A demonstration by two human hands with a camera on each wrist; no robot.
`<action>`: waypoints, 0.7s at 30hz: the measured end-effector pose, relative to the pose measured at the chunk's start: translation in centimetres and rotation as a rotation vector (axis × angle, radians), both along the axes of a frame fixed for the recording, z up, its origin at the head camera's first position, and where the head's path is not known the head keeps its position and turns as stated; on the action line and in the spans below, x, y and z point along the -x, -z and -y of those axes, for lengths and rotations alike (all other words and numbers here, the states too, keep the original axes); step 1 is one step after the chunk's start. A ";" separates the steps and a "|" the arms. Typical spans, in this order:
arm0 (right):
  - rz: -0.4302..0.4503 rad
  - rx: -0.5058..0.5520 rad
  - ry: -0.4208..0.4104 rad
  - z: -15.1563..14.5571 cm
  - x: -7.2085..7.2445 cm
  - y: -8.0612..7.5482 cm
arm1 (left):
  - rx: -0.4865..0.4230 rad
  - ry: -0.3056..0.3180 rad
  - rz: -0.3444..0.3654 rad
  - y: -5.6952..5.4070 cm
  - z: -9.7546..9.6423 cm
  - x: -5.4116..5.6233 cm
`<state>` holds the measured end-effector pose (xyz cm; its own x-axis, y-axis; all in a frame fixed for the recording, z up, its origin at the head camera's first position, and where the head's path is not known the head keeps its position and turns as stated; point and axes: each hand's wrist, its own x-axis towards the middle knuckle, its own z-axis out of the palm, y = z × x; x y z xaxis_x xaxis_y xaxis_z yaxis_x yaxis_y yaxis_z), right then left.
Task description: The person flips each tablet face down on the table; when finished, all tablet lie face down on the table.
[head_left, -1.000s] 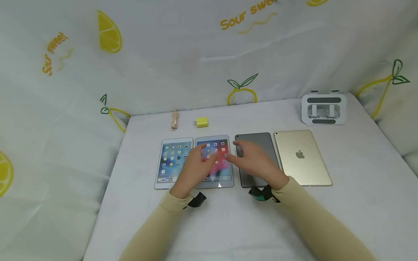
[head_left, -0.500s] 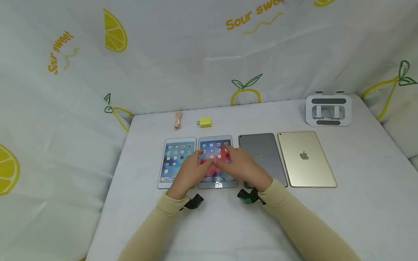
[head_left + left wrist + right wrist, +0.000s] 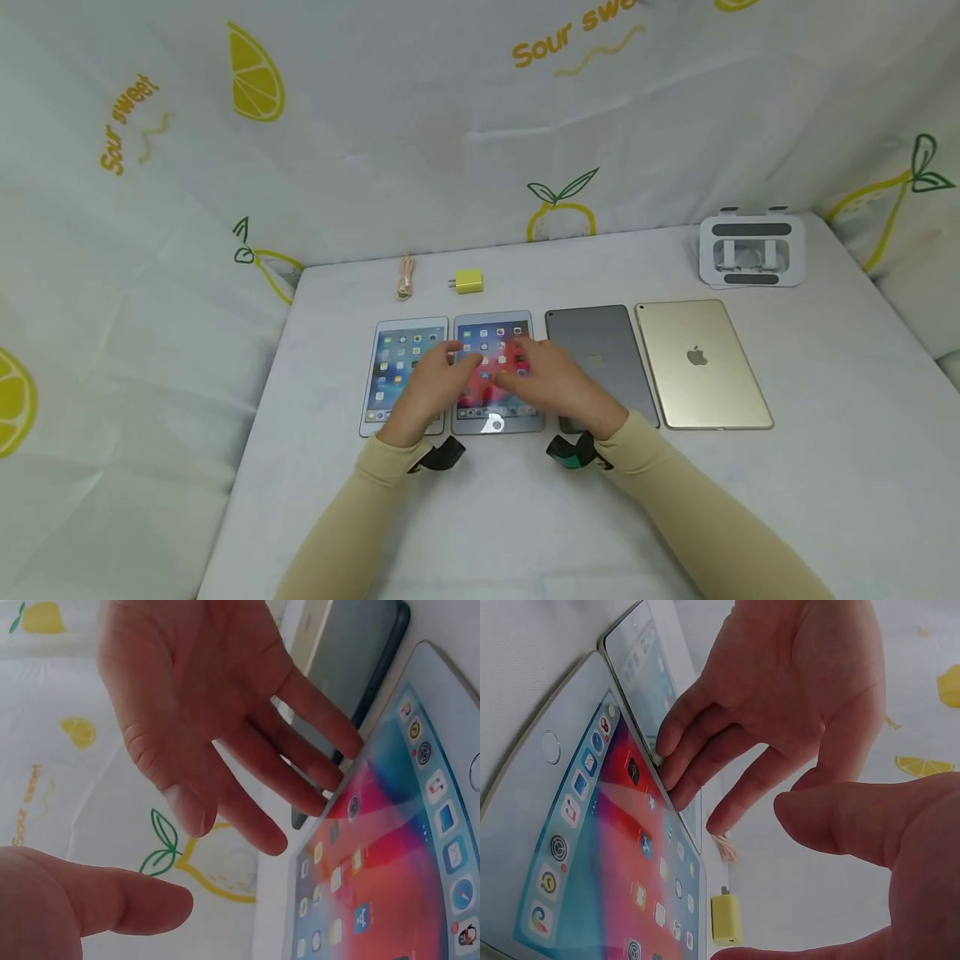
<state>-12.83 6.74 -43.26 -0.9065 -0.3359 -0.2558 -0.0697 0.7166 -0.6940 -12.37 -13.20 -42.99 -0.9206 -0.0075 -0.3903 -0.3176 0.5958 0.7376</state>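
A white tablet with a lit pink-and-blue screen lies face up between the two hands. My left hand reaches over the neighbouring white tablet with a blue screen; in the right wrist view its fingertips come down at the pink-screen tablet's left edge. On the opposite side my right hand extends across the grey tablet, and the left wrist view has its fingertips right at the pink tablet's right edge. Both hands have extended fingers, thumbs held above the screen and apart.
A gold tablet lies back up beside the grey one. Behind the row are a coiled beige cable and a yellow charger plug. A white folding stand sits at the back right, near the lemon-print cloth wall.
My right hand has moved left, from over the grey tablet to the pink-screen tablet's right side. My left hand has shifted slightly left, and the thumbs have drawn apart. The tablets have stayed put.
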 end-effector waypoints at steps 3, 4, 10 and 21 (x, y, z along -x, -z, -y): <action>0.009 0.003 0.000 0.0 0.1 0.0 | -0.030 -0.018 0.019 -0.1 0.5 0.4; 0.010 0.007 0.000 -0.1 0.1 0.0 | -0.040 -0.021 0.027 -0.2 0.6 0.6; 0.009 0.008 -0.005 -0.1 0.1 0.2 | -0.037 0.020 0.060 -0.5 1.4 0.9; -0.012 0.033 0.002 0.2 0.1 0.1 | -0.121 0.077 0.068 -0.7 2.4 1.6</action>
<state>-12.95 6.57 -43.33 -0.9100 -0.3422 -0.2340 -0.0765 0.6933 -0.7166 -13.96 -15.64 -42.32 -0.8880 0.1133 -0.4456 -0.3258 0.5288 0.7837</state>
